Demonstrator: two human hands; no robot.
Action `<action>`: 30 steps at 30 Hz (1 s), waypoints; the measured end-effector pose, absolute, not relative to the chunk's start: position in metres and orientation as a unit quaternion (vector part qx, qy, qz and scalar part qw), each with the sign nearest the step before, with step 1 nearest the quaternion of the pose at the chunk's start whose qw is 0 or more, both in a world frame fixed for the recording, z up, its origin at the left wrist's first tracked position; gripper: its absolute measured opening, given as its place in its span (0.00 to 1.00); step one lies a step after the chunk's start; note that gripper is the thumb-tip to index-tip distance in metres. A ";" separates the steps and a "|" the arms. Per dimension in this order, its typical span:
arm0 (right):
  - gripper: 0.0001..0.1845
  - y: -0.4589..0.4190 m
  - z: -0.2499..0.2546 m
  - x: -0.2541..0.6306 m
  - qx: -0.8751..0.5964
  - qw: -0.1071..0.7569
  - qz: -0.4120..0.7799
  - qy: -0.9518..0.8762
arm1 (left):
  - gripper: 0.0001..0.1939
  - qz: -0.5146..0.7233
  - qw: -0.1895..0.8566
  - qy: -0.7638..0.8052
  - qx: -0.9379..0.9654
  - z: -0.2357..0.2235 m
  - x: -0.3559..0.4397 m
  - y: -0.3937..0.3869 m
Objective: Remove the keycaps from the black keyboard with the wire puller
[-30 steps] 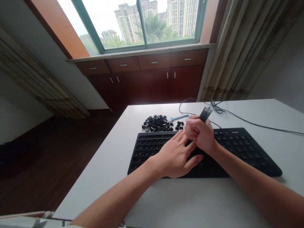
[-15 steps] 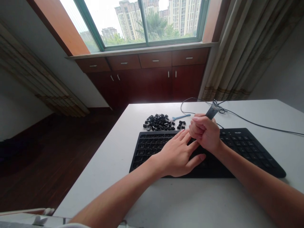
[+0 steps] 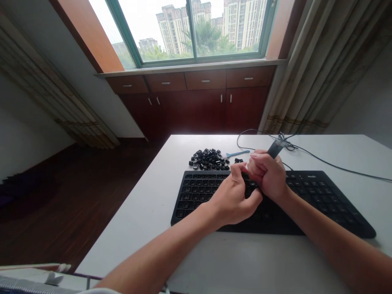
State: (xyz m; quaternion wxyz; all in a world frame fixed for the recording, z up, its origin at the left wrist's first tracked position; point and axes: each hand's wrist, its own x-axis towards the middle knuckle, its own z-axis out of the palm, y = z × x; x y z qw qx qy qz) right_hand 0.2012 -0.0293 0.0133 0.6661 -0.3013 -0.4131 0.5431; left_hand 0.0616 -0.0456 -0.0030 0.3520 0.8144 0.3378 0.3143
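Left hand (image 3: 232,201) curled, grip unclear; right hand (image 3: 269,174) clenched round tool (image 3: 275,149); keyboard (image 3: 324,194) inside edges of table (image 3: 147,208)

Home, with curtains (image 3: 312,69) and cabinets (image 3: 196,110)

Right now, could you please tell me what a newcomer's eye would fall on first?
Probably the black keyboard on the white table, its left part showing bare sockets, and the heap of loose keycaps behind that part. Next might come the right hand, closed around a dark, tilted tool above the keyboard's middle, with the left hand close beside it.
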 end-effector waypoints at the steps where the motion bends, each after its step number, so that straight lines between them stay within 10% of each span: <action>1: 0.23 -0.031 0.013 0.198 -0.306 0.670 0.532 -0.417 | 0.27 0.316 0.359 0.340 0.810 -0.004 0.066 -0.047; 17: 0.22 -0.047 0.036 0.184 -0.293 0.761 0.397 -0.420 | 0.20 0.304 0.271 0.320 0.855 -0.004 0.081 -0.051; 30: 0.25 -0.029 0.021 0.211 -0.373 0.704 0.488 -0.356 | 0.33 0.305 0.277 0.357 0.838 -0.019 0.080 -0.048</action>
